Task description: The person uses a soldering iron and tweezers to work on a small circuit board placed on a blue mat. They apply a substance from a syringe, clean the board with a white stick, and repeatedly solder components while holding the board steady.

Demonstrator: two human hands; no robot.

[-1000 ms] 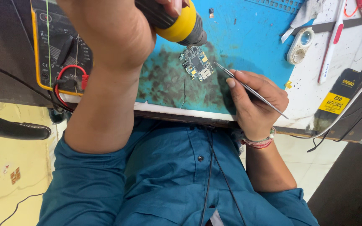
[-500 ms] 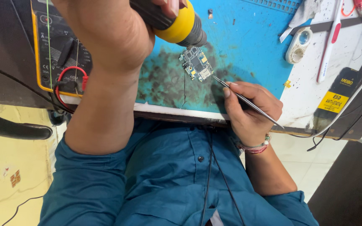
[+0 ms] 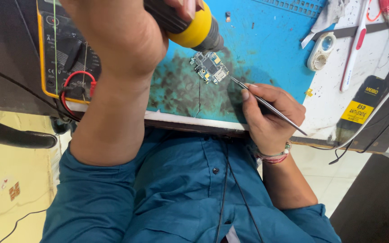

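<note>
two hands [image 3: 122,36] [image 3: 271,114] over board [image 3: 210,67].
left fist grips hot-air tool [image 3: 190,24], nozzle above board; right fingers pinch tweezers [image 3: 266,105], tip bracing board's edge.

A blue work mat [image 3: 275,40], stained dark near its front edge, covers the middle of the workbench; a white bench surface [image 3: 374,58] shows at upper right. Pale yellowish floor [image 3: 10,180] fills the lower left, with what may be lighter tiles [image 3: 338,175] at right. Lighting is even.
</note>
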